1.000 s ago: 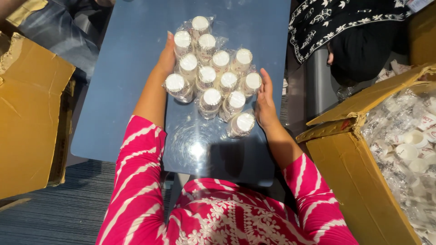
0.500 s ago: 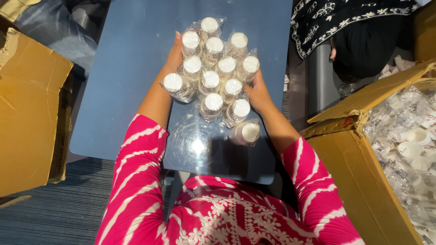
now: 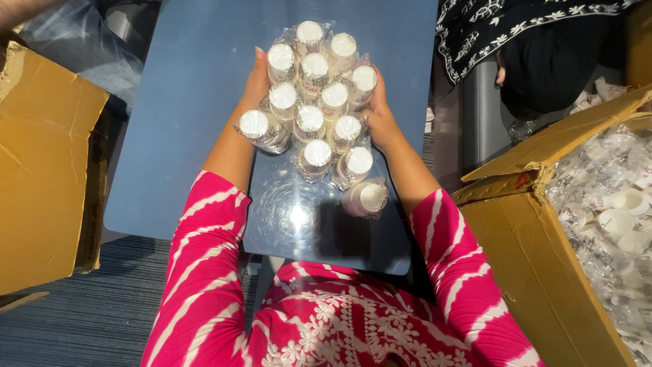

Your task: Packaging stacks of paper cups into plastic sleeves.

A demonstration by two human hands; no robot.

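Both hands' grip (image 3: 257, 78) (image 3: 380, 115) pressed around wrapped pack of thirteen white-capped bottles (image 3: 316, 95), two cardboard boxes (image 3: 41, 170) beside.

Blue table (image 3: 170, 136) on grey carpet (image 3: 81, 306), open cardboard boxes (image 3: 536, 258) either side.
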